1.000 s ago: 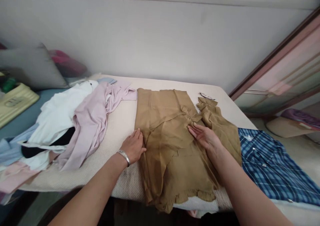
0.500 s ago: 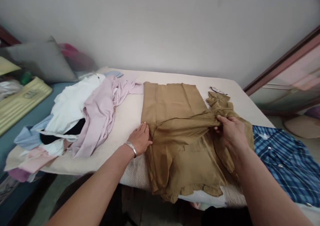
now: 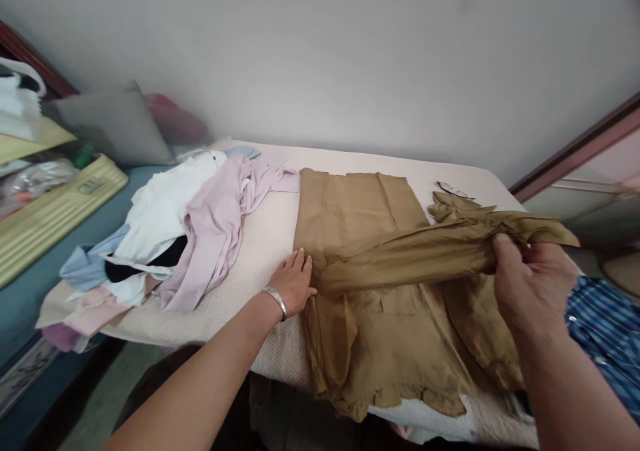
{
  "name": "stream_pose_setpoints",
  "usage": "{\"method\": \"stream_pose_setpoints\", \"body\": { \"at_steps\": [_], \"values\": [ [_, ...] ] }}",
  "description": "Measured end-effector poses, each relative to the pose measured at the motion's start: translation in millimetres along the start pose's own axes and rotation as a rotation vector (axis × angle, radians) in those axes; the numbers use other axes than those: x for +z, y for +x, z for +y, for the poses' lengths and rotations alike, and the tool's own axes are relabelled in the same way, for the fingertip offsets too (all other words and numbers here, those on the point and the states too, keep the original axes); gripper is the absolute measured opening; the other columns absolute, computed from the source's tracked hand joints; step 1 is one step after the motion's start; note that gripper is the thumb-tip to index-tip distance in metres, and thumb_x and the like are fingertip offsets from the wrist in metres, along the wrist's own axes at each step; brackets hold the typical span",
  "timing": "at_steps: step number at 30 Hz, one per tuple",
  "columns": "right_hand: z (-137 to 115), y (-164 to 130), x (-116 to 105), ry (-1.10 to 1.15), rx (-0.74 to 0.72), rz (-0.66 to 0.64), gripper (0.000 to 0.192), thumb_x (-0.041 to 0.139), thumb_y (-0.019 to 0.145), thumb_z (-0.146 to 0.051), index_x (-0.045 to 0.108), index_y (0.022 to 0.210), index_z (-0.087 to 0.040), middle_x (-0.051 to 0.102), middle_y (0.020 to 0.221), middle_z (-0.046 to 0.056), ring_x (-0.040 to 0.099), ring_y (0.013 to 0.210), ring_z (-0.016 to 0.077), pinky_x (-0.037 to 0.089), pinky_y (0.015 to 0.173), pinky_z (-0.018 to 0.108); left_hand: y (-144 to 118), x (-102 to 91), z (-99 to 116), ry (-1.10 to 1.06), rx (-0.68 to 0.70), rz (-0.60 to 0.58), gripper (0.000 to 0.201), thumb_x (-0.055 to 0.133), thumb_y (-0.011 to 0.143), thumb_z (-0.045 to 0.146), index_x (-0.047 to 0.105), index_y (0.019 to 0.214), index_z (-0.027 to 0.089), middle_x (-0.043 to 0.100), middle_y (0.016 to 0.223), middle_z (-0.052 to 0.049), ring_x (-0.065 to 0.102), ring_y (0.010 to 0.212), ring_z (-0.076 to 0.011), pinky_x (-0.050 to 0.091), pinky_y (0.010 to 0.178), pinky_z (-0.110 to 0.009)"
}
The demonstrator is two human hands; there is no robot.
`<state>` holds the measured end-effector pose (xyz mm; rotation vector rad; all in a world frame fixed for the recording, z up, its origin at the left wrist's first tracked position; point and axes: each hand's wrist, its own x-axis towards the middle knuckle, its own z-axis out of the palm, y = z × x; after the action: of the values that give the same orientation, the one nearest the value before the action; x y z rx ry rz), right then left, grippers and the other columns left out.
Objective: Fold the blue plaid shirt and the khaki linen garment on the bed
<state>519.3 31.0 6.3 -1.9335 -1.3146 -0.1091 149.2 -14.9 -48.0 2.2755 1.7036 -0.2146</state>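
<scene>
While the left hand (image 3: 295,284) is pressed flat on the tan garment's (image 3: 360,218) left edge as an anchor, a tan sleeve (image 3: 415,254) is clamped in the right hand's (image 3: 533,284) grip and held taut across the garment. Eyeglasses (image 3: 453,190) lie just beyond it.

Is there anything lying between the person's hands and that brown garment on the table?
Nothing visible does. The left hand lies flat against the left edge of the brown garment, and the right hand grips its sleeve, pulled out to the right. The pile of clothes lies apart, to the left.

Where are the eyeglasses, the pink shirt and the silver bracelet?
eyeglasses (image 3: 454,190), head view, on the frame.
pink shirt (image 3: 215,228), head view, on its crumpled middle.
silver bracelet (image 3: 277,299), head view, on the band at the left wrist.
</scene>
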Motion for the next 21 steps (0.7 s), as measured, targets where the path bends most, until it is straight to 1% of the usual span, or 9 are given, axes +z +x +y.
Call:
{"method": "stream_pose_setpoints", "body": {
  "at_steps": [2,6,9,11,12,14,16,18,21],
  "values": [
    [11.6,4.8,4.7,-0.216,-0.039,-0.044,0.035,0.048,0.093,-0.041,0.067,0.114,-0.020,0.071,0.095,0.019,0.067,0.093,0.0305,0.049,0.077,0.042,-1.0,-1.8,1.0,-0.009,-0.003,-0.007,0.073,0.055,0.095,0.037,0.028,0.156,0.007,0.015,0.164,-0.025,0.017,0.152,-0.0365,0.028,0.119,-0.050],
    [32.9,7.1,14.5,-0.556,0.018,-0.278,0.049,0.046,0.094,-0.054,0.064,0.114,-0.012,0.068,0.088,0.026,0.067,0.084,0.0393,0.046,0.065,0.046,-2.4,-3.6,3.7,-0.010,-0.007,-0.011,0.072,0.054,0.095,0.036,0.029,0.157,0.009,0.015,0.164,-0.026,0.018,0.152,-0.0372,0.028,0.118,-0.051],
    [26.3,-3.5,15.6,-0.609,-0.189,-0.207,0.059,0.044,0.094,-0.057,0.058,0.121,-0.006,0.065,0.097,0.030,0.065,0.093,0.0428,0.048,0.069,0.048,-2.9,-2.7,6.3,-0.005,-0.025,-0.005,0.073,0.055,0.095,0.036,0.029,0.157,0.009,0.014,0.164,-0.026,0.018,0.151,-0.0383,0.029,0.117,-0.054],
    [5.4,-16.3,20.8,-0.521,-0.403,-0.159,0.057,0.042,0.096,-0.053,0.055,0.126,-0.006,0.065,0.104,0.029,0.063,0.100,0.0417,0.050,0.077,0.050,-2.6,-1.3,8.1,-0.008,-0.036,0.000,0.074,0.057,0.094,0.036,0.029,0.157,0.009,0.015,0.164,-0.026,0.019,0.151,-0.0390,0.030,0.116,-0.057],
    [-9.8,-24.1,27.2,-0.439,-0.496,-0.183,0.055,0.041,0.097,-0.051,0.054,0.129,-0.008,0.065,0.108,0.027,0.062,0.104,0.0396,0.051,0.081,0.049,-2.3,-0.6,8.9,-0.009,-0.040,0.006,0.074,0.058,0.093,0.035,0.030,0.156,0.009,0.015,0.164,-0.026,0.019,0.151,-0.0392,0.031,0.116,-0.058],
    [-47.4,-41.8,50.3,-0.233,-0.644,-0.316,0.052,0.037,0.100,-0.049,0.052,0.135,-0.013,0.064,0.120,0.021,0.061,0.112,0.0341,0.051,0.091,0.047,-1.4,0.5,10.4,-0.006,-0.044,0.020,0.074,0.059,0.092,0.035,0.031,0.156,0.008,0.016,0.163,-0.027,0.020,0.151,-0.0395,0.031,0.115,-0.059],
    [-88.9,-59.4,86.7,-0.074,-0.812,-0.494,0.052,0.032,0.103,-0.044,0.047,0.143,-0.013,0.056,0.139,0.020,0.050,0.132,0.0300,0.044,0.106,0.046,-0.8,0.9,11.3,0.002,-0.050,0.031,0.074,0.059,0.093,0.035,0.032,0.156,0.008,0.016,0.163,-0.027,0.020,0.151,-0.0393,0.031,0.115,-0.059],
    [-126.8,-73.0,131.5,-0.032,-0.950,-0.669,0.056,0.029,0.104,-0.042,0.043,0.148,-0.011,0.046,0.151,0.019,0.038,0.143,0.0275,0.036,0.114,0.045,-0.8,1.0,11.7,0.003,-0.060,0.035,0.073,0.059,0.094,0.036,0.032,0.155,0.008,0.017,0.163,-0.027,0.019,0.151,-0.0391,0.030,0.116,-0.060],
    [-167.7,-79.0,197.7,-0.109,-1.016,-0.765,0.058,0.026,0.104,-0.042,0.040,0.152,-0.010,0.033,0.159,0.016,0.029,0.148,0.0267,0.027,0.119,0.046,-1.1,2.2,11.7,-0.012,-0.064,0.035,0.071,0.057,0.095,0.038,0.034,0.155,0.009,0.018,0.162,-0.027,0.020,0.151,-0.0391,0.030,0.116,-0.061]
  ]
}}
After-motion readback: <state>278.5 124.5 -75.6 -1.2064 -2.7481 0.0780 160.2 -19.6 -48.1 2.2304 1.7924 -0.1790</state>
